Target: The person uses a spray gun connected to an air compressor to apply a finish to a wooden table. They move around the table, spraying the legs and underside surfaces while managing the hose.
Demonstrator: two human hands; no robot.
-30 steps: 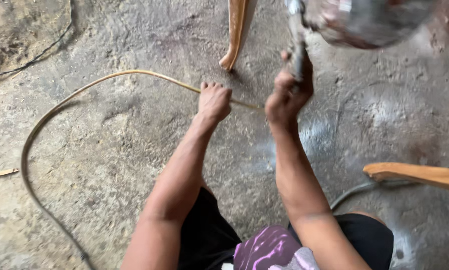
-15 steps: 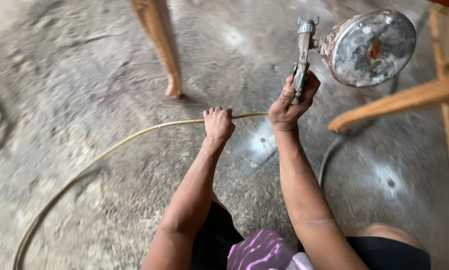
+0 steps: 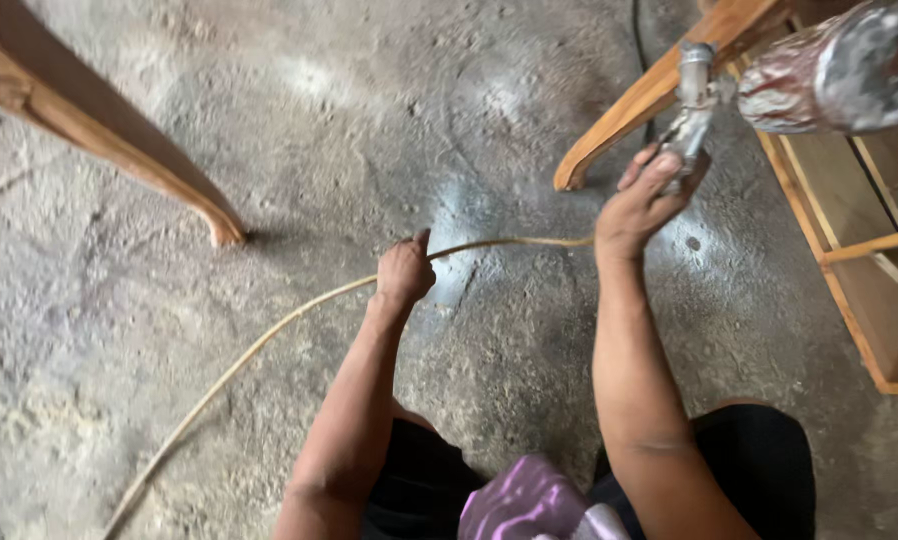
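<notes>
Since half a second ago the spray gun (image 3: 691, 110) has gone up and to the far right, and its cup (image 3: 841, 68) now lies nearly sideways. His right hand (image 3: 647, 205) is closed around the gun's grip, beside a wooden leg (image 3: 649, 95). His left hand (image 3: 405, 272) is closed on the hose (image 3: 269, 335), which runs from the gun across the floor (image 3: 389, 110) to the near left. I judge the gun top-heavy because of the cup, so the grip is the good place; the hose looks soft and light
</notes>
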